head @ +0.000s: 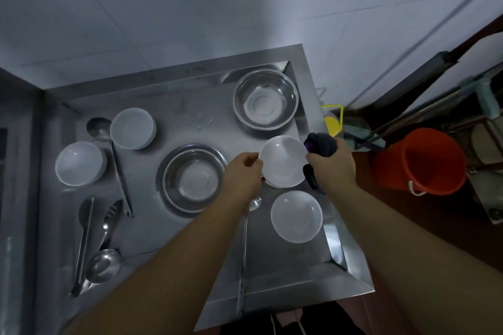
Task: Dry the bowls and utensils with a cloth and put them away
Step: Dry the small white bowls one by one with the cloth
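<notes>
My left hand (242, 171) grips the left rim of a white bowl (283, 162) held above the steel counter (190, 106). My right hand (333, 164) holds a dark purple cloth (321, 144) against the bowl's right rim. Another white bowl (296, 216) sits just below it. Two more white bowls (133, 128) (80, 163) stand at the left. Two steel basins (265, 99) (193, 178) rest on the counter. A long ladle (111, 160), tongs (85, 239), a slotted spoon (107, 223), a ladle (102, 265) and a long spoon (243, 253) lie around them.
White tiled wall (190, 8) behind the counter. An orange bucket (424, 160) stands on the floor at the right, beside a yellow container (333, 122) and mop handles (408, 117). The counter's raised right edge (334, 239) runs beside the lower bowl.
</notes>
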Demonstrator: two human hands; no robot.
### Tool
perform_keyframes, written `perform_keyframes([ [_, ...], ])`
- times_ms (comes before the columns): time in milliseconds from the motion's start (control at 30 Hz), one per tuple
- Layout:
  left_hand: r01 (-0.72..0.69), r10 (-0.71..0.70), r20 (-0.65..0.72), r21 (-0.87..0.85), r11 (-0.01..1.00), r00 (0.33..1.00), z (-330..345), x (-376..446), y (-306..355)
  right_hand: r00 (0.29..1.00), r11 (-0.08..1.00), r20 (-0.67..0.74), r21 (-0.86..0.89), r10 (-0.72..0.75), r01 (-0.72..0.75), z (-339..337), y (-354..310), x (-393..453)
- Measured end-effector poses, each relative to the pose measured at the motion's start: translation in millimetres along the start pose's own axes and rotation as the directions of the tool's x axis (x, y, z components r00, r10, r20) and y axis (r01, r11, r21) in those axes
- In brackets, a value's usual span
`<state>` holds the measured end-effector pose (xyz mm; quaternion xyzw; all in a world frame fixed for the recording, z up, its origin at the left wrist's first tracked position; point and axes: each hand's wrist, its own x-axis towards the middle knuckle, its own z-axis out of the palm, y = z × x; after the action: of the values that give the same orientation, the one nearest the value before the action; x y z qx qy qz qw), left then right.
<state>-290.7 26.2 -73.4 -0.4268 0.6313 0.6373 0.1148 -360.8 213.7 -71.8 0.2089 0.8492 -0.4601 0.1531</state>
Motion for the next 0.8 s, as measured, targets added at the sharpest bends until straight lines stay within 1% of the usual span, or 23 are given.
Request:
perform_keyframes([
  [100, 0.009, -0.008, -0.030, 0.026, 1.000, 1.000, 7.2, 3.3, -2.4, 1.000, 1.000, 0.009, 0.018, 0.018, -0.018, 1.9, 3.8, 6.7],
  [333, -0.002, 0.017, -0.139, 0.109, 0.994, 0.990, 16.4, 5.2, -6.3, 0.998, 0.999, 0.056, -0.018, -0.027, 0.028, 6.0, 10.2, 13.3],
  [533, 0.003, 0.022, -0.155, 0.159, 0.987, 0.988, 17.8, -0.9, -2.8, 0.996, 0.998, 0.078, -0.039, -0.038, 0.041, -1.9, 10.6, 13.4],
  [667, -0.021, 0.062, -0.151, 0.262, 0.965, 0.987, 8.1, -9.4, 4.8, 0.997, 0.997, 0.048, -0.035, -0.061, 0.063, -22.2, 8.8, -0.1],
  [800, -0.073, 0.126, -0.120, 0.375, 0.924, 0.985, -4.6, -32.9, 1.3, 0.994, 0.991, 0.018, -0.081, -0.109, 0.110, -48.5, 12.1, -22.4],
])
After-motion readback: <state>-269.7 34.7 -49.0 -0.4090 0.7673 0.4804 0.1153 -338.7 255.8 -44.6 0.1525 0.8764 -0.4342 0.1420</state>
